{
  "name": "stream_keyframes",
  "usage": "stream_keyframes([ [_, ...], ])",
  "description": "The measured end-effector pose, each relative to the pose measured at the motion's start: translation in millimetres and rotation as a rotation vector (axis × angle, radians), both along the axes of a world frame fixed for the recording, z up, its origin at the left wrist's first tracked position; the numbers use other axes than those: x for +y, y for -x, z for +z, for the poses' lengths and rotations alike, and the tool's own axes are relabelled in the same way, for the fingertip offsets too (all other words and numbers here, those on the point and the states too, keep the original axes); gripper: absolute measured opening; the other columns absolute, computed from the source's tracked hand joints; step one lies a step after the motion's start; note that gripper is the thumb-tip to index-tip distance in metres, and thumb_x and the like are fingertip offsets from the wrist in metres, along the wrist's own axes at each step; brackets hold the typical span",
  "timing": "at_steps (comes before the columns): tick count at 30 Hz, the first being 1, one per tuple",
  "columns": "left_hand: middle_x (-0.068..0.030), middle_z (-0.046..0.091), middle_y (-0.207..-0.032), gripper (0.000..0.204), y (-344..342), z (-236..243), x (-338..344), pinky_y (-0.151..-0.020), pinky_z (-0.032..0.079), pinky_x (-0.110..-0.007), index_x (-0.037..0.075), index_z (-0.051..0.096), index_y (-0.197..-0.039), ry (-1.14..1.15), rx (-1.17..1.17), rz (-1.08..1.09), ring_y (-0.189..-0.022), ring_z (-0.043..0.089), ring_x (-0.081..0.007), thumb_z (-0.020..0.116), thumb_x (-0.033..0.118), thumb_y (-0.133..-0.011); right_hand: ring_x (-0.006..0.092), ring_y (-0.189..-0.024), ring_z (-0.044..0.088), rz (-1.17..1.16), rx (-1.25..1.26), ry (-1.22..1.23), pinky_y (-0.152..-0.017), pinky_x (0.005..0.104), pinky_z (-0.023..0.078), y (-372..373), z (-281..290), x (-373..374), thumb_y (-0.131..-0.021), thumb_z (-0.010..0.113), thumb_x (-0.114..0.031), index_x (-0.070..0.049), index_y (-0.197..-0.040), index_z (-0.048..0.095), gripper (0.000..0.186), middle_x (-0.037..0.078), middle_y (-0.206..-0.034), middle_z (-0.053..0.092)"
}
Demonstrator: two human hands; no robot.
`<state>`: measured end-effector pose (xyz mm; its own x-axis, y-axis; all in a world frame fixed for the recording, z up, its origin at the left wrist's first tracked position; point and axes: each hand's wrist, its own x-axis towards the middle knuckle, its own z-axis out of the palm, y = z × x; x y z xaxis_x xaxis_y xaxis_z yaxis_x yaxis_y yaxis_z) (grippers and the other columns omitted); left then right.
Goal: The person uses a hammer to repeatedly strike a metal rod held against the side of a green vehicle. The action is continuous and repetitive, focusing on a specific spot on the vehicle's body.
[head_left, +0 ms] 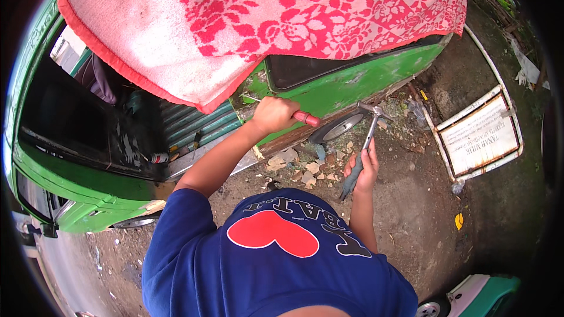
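My left hand is wrapped round a screwdriver with a red handle. Its thin metal shaft points left, and the tip lies at the green bodywork near a door post, under the edge of a red and pink floral blanket. In my right hand is a hammer with a metal shaft and a grey grip. The hammer is upright, its head raised to the right of the screwdriver handle and apart from it.
The green vehicle has an open doorway with a ribbed floor. Flaked chips litter the ground by its wheel. A rusty white framed sign lies to the right. A toy-like teal and white vehicle part shows at lower right.
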<state>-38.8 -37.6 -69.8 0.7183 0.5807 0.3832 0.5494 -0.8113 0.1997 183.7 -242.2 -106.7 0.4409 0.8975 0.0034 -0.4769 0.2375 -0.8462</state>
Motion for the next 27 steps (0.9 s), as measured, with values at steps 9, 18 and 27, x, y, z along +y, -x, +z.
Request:
stream_keyframes([
  [9, -0.0066, 0.064, -0.066, 0.021, -7.7, 21.1, -5.4, -0.054, 0.049, -0.044, 0.013, 0.061, -0.068, 0.073, 0.143, -0.003, -0.062, 0.064, -0.0303, 0.065, 0.031, -0.077, 0.0153, -0.047, 0.050, 0.078, 0.019, 0.085, -0.043, 0.0286, 0.046, 4.6, -3.5, 7.2, -0.101, 0.044, -0.015, -0.014, -0.153, 0.021, 0.057, 0.007, -0.064, 0.050],
  [18, -0.0070, 0.064, -0.065, 0.023, -9.6, 23.4, 0.4, -0.058, 0.050, -0.045, 0.013, 0.061, -0.068, 0.098, 0.192, 0.034, -0.063, 0.064, -0.0314, 0.064, 0.033, -0.078, 0.0144, -0.047, 0.050, 0.145, 0.016, 0.088, -0.043, 0.0275, 0.046, 0.0, -11.6, 13.1, -0.101, 0.044, -0.016, -0.013, -0.152, 0.024, 0.055, 0.007, -0.064, 0.050],
  [27, -0.0123, 0.068, -0.072, 0.022, -26.2, 29.4, 11.5, -0.066, 0.052, -0.046, 0.014, 0.069, -0.078, 0.146, 0.307, 0.083, -0.069, 0.067, -0.0329, 0.060, 0.033, -0.082, 0.0141, -0.049, 0.050, 0.114, -0.021, 0.050, -0.042, 0.0275, 0.045, 7.6, -4.8, 8.3, -0.101, 0.044, -0.018, -0.014, -0.153, 0.024, 0.056, 0.007, -0.066, 0.050],
])
